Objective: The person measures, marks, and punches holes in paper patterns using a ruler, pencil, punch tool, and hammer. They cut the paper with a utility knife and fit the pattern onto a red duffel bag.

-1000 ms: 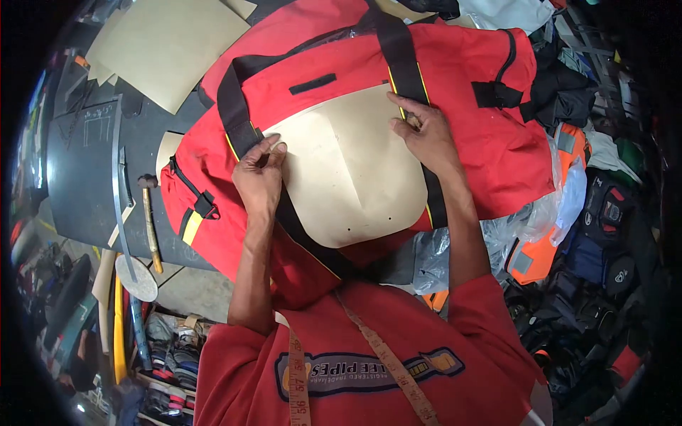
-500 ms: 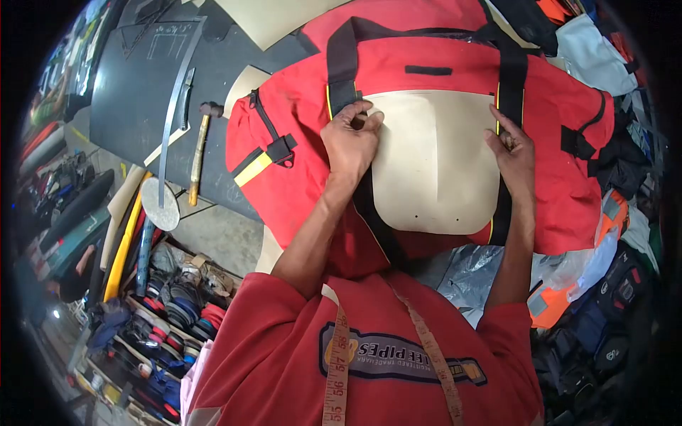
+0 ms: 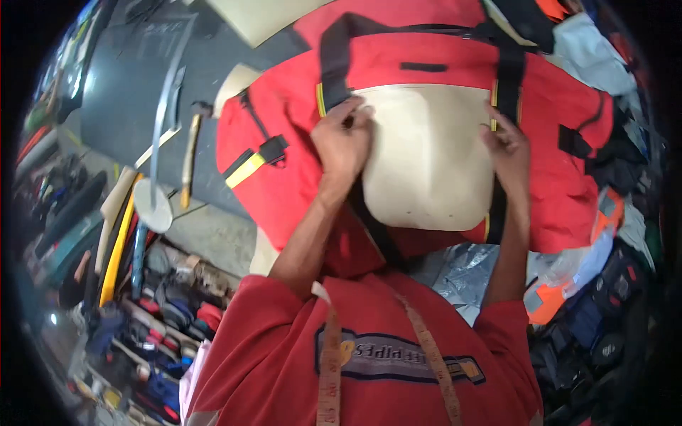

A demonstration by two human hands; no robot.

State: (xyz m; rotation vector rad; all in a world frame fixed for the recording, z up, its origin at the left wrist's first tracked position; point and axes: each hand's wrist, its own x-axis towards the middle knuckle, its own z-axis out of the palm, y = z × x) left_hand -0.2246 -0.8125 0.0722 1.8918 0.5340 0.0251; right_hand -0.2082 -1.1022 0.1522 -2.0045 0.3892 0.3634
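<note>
A beige panel (image 3: 430,156) with rounded lower corners and two small holes lies on the front of a red duffel bag (image 3: 277,92), between its two black straps (image 3: 335,64). At the panel's upper left corner is my left hand (image 3: 342,142), thumb and forefinger pinched together on the edge, the other fingers curled. My right hand (image 3: 510,145) rests along the panel's upper right edge over the other strap, fingers stretched and apart, slightly blurred. Yellow trim shows beside both straps. A measuring tape (image 3: 328,355) hangs down over my red shirt.
On the dark table to the left lie a hammer (image 3: 190,156) and a metal ruler (image 3: 167,106). Below them is a rack of webbing rolls (image 3: 167,312). Clear plastic (image 3: 465,273) lies under the bag's front edge. Dark bags (image 3: 618,291) and fabric pile up on the right.
The whole view has shifted slightly and blurred. Both hands stay at the panel's upper edges, and the panel keeps its place on the bag.
</note>
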